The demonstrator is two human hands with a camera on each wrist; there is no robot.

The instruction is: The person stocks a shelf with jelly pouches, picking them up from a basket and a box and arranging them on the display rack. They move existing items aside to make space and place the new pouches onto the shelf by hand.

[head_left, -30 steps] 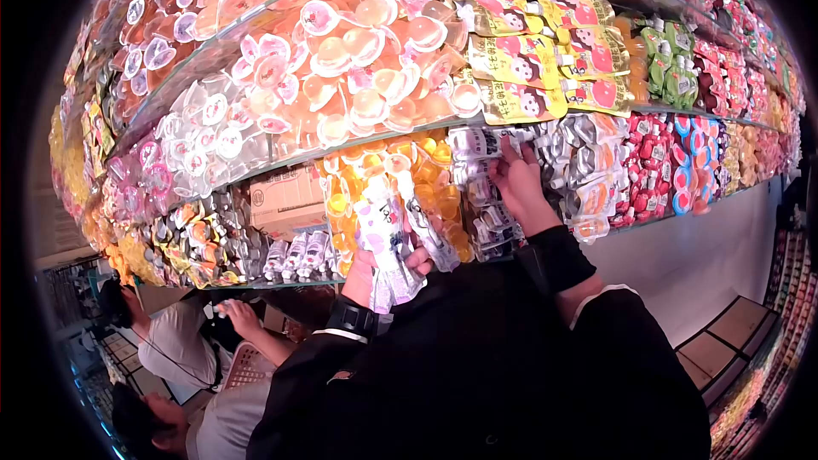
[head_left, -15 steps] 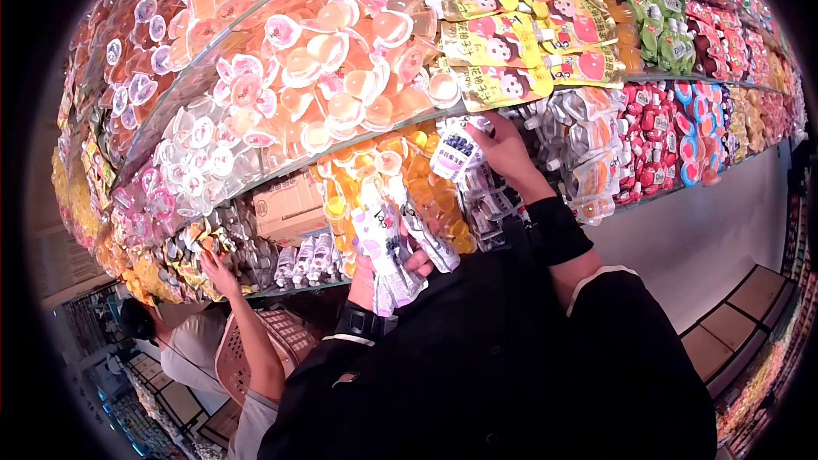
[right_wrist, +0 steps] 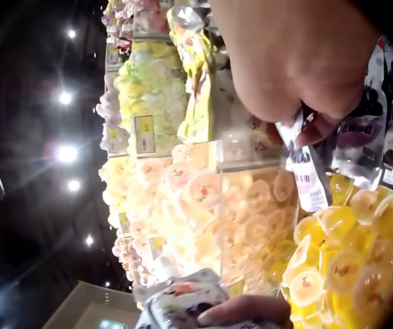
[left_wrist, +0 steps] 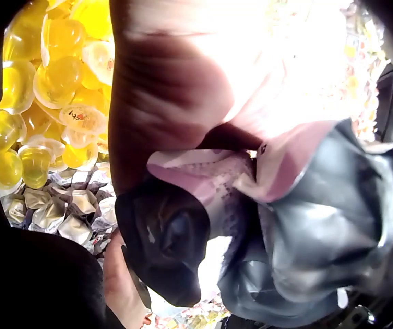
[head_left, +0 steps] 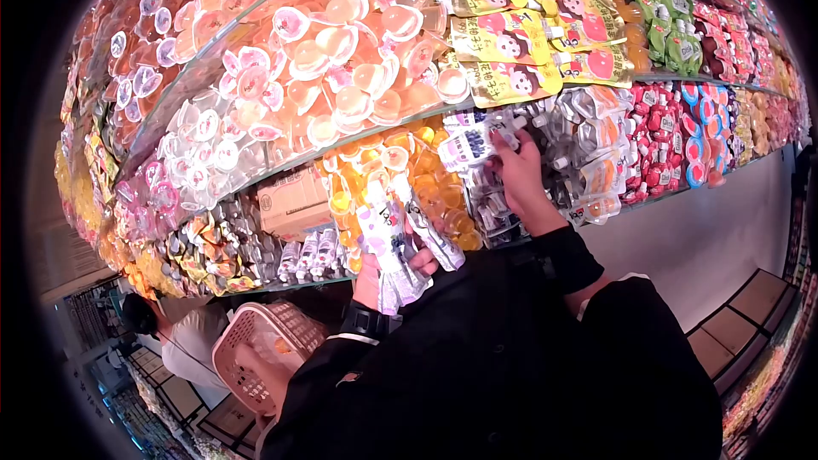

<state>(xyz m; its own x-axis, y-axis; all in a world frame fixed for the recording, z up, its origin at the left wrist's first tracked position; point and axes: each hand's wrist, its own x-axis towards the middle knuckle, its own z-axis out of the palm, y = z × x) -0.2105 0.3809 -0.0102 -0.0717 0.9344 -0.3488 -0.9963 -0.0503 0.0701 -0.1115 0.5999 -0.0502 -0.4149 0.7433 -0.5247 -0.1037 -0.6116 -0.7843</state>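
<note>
My left hand (head_left: 366, 283) grips several white-and-purple drink pouches (head_left: 385, 234) fanned upright in front of the shelf. Their silvery bottoms (left_wrist: 327, 212) fill much of the left wrist view, below the palm (left_wrist: 176, 82). With thumb and fingers my right hand (head_left: 526, 181) pinches one more white-and-purple pouch (head_left: 464, 145) near its spout end. That pouch lies sideways over the row of similar pouches (head_left: 490, 204). In the right wrist view it hangs edge-on beneath the right hand (right_wrist: 303, 62), with the left thumb (right_wrist: 248, 310) lower down on its own pouches.
Yellow jelly cups (head_left: 439, 192) sit between the hands; peach jelly cups (head_left: 341, 60) and yellow pouches (head_left: 511, 38) lie on the glass shelf above. Silver-orange pouches (head_left: 601, 153) are on the right. At lower left, a person's arm reaches into a pink basket (head_left: 247, 349), near another person (head_left: 192, 345).
My right hand has lifted a pouch from the row, then turned it sideways and shifted slightly right. The left hand keeps its pouches. The neighbouring person's arm went to the shelf, then to the basket.
</note>
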